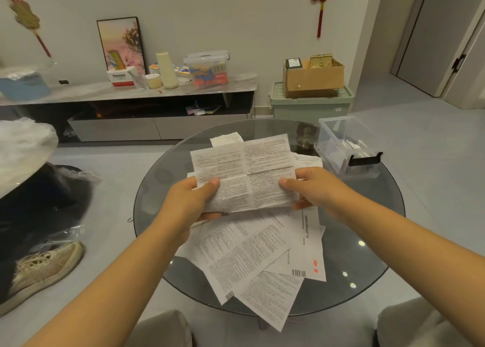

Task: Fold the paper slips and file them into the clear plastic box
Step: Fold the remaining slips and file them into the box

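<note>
A: What do the hands hold?

B: A creased white printed paper slip [244,172], unfolded and lifted above the round dark glass worktop [367,241]. The left hand [187,202] pinches its near left edge, thumb on top, fingers [210,216] curled underneath. The right hand [312,189] grips the near right edge the same way.

A: Where are the other slips?

B: A loose pile of white printed sheets [257,254] lies on the worktop below the hands, fanned toward the near edge. A few more peek out on the far side of the held slip.

A: And the box?

B: The clear plastic box with a black latch [346,147] stands at the far right of the worktop, lid off, with folded slips standing inside.
</note>
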A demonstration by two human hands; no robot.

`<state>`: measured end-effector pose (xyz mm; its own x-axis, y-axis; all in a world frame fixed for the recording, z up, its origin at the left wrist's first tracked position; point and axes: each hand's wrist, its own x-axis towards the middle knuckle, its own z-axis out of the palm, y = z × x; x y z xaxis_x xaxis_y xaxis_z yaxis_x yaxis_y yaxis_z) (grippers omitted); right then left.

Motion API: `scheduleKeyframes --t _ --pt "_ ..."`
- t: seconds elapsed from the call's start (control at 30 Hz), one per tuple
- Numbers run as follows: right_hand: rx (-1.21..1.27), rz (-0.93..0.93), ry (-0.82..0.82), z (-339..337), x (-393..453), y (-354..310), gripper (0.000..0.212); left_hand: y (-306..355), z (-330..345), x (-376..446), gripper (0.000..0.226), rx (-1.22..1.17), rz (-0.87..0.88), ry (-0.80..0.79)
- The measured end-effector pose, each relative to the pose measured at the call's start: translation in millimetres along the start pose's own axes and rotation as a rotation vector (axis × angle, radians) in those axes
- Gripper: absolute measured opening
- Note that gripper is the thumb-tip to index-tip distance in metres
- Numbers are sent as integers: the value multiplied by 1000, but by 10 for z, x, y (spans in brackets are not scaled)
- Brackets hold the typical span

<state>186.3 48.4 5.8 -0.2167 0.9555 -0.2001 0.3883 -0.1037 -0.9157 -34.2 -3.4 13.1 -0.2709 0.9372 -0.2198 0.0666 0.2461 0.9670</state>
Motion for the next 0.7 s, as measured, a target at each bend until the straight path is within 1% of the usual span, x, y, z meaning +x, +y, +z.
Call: scheduleKeyframes --t 0.07,0.13,0.17,0.23,0.3,0.37,0.43,0.5,0.53,0.57,0.63,0.7 --pt "-9 32 -22 63 36 11 26 -12 -47 -28 16 57 66 57" --pt "-5 64 -36 130 59 27 35 -42 -85 -49 17 151 117 80" --pt "-9 84 -50 181 76 42 36 -77 -124 -54 16 213 127 88" --pt "-43 121 -60 241 80 79 21 -152 -158 -52 18 358 115 89" --pt "-101 130 -28 276 73 98 18 -216 -186 -53 31 464 72 59" --pt "-258 91 17 275 57 106 18 -263 -191 -60 51 510 30 -5" --pt "-444 61 25 268 32 119 39 -299 -177 -67 70 574 37 -43" --pt "-555 11 -1 290 10 153 63 -327 -168 -74 84 659 63 -68" --pt "-628 -45 0 302 -1 179 69 -337 -164 -78 92 719 67 -79" --pt "-727 -113 11 332 -10 208 72 -364 -170 -77 96 795 62 -89" --pt "-897 -256 53 372 -64 245 66 -398 -156 -85 93 956 103 -127" --pt "-964 -315 5 425 -94 277 61 -434 -134 -90 82 1076 187 -191"
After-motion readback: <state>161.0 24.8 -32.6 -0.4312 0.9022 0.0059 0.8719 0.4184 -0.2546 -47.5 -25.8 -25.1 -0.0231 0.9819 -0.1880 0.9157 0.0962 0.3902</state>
